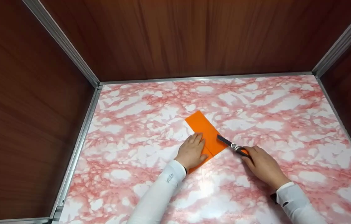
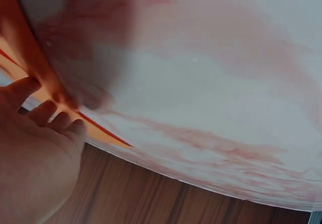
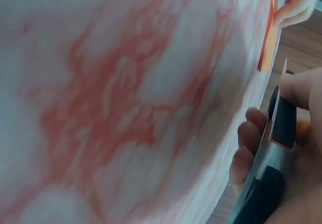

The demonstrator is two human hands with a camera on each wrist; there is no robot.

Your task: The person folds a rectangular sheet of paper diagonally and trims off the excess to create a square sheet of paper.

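A folded sheet of orange paper [image 1: 206, 129] lies slantwise on the tabletop, a crease line running across it near its lower right part. My left hand [image 1: 191, 152] rests on its left side, fingers extended and pressing it down. In the left wrist view, the left hand's fingertips touch the paper [image 2: 45, 78]. Scissors [image 1: 225, 140] with dark blades and black-and-orange handles are gripped in my right hand [image 1: 263, 165]. Their dark end overlaps the paper's right edge in the head view. In the right wrist view, the thumb presses the scissors [image 3: 284, 121] against curled fingers.
The tabletop [image 1: 287, 124] has a red-and-white marbled pattern. Dark wooden panels stand at the back [image 1: 194, 37], left [image 1: 29, 118] and right, joined by grey metal framing [image 1: 72, 53]. White sleeves cover both forearms.
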